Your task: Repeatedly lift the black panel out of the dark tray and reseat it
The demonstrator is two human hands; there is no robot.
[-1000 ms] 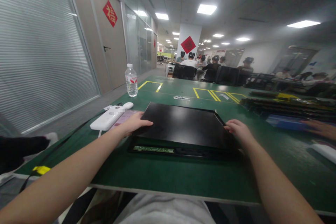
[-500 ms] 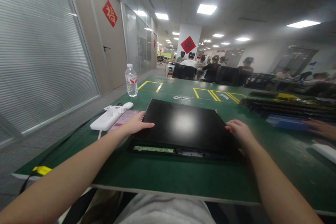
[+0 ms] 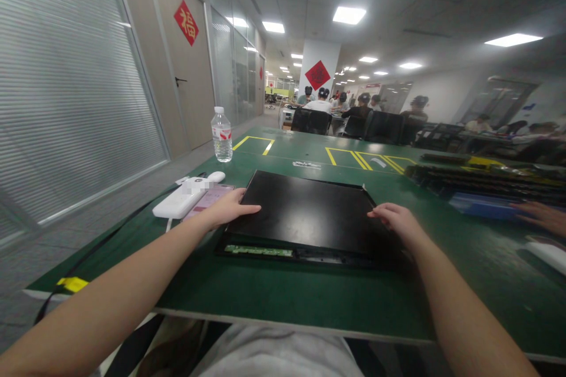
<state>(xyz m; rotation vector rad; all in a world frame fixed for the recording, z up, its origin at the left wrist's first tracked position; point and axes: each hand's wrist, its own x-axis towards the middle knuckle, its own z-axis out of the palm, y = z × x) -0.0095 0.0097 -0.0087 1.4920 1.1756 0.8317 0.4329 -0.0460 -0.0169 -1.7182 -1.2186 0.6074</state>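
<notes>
A flat black panel (image 3: 309,212) lies over a shallow black chassis on the green table (image 3: 283,294). A green circuit strip (image 3: 259,251) shows in the gap along the chassis's near edge. My left hand (image 3: 227,209) grips the panel's left edge, thumb on top. My right hand (image 3: 395,221) holds the right edge, fingers curled over it.
A white power bank (image 3: 181,203), a phone (image 3: 207,197) and a white mouse (image 3: 216,177) lie to the left, a water bottle (image 3: 221,135) behind them. Stacked dark units (image 3: 477,179) fill the right side, where another person's hand (image 3: 539,215) rests. Seated people work at the far tables.
The panel tipped up at its near edge, then settled flatter over the chassis. My right hand slid slightly left along the panel's right edge. A dark shape at far left is gone.
</notes>
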